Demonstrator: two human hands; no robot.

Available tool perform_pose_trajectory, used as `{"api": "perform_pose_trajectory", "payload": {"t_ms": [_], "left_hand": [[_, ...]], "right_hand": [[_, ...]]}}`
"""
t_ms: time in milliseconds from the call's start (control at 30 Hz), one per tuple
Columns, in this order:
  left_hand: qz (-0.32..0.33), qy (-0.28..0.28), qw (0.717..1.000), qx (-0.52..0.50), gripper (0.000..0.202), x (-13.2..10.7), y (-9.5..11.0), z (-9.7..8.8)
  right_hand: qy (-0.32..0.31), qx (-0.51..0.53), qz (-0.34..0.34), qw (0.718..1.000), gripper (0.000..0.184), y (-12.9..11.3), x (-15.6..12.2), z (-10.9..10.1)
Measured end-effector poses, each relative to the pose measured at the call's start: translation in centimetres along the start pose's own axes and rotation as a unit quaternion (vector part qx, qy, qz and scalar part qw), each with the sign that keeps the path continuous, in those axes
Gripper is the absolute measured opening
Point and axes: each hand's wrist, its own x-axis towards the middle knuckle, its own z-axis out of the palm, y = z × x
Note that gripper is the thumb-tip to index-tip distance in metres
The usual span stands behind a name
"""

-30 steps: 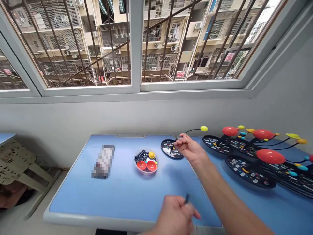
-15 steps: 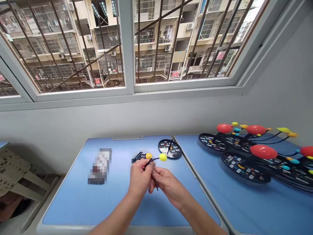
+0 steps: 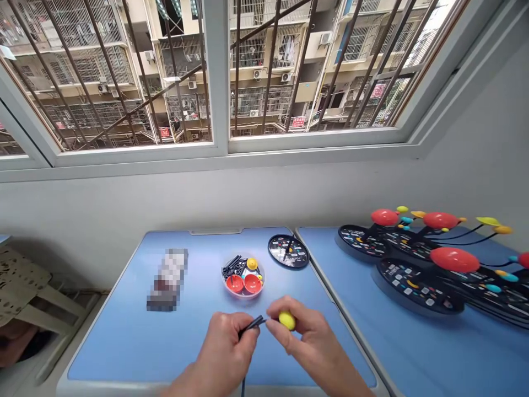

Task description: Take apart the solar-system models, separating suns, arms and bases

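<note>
Two red half-shells (image 3: 252, 284) and black parts (image 3: 232, 266) share a round bowl (image 3: 243, 297).

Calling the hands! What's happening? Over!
Left hand holding black stick. Right hand holding yellow ball. Bowl beyond both hands, not between them.

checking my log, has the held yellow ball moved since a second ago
Yes: the held yellow ball has moved down and left in the view, judged against the bowl.

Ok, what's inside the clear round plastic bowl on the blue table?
Two red hollow plastic half-spheres, a glossy orange-yellow ball and a heap of small black plastic pieces are visible. Whatever lies beneath them is covered.
</note>
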Motion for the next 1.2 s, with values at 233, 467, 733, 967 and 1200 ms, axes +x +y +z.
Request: {"api": "perform_pose_trajectory", "payload": {"t_ms": [233,467,733,967,1200], "left_hand": [[0.001,0.13,0.976,0.176,0.028,2.7,-1.5,-3.3],[0.013,0.064,0.901,0.43,0.025,10.9,-1.3,-3.0],[0.019,0.035,0.891,0.451,0.021,13.8,-2.3,-2.4],[0.065,0.091,0.902,0.417,0.023,11.3,-1.6,-2.2],[0.152,-0.017,0.972,0.181,0.024,6.1,-0.8,6.1]], "right_hand": [[0.15,-0.104,-0.016,0.983,0.028,0.0,0.4,-2.0],[0.001,-0.222,-0.08,0.972,0.023,3.8,7.7,0.0],[-0.01,-0.335,-0.045,0.941,0.022,6.3,10.3,1.2],[0.13,-0.231,-0.029,0.964,0.012,8.9,9.0,-3.1],[0.224,-0.233,0.077,0.943,0.017,12.6,12.3,-7.5]]}}
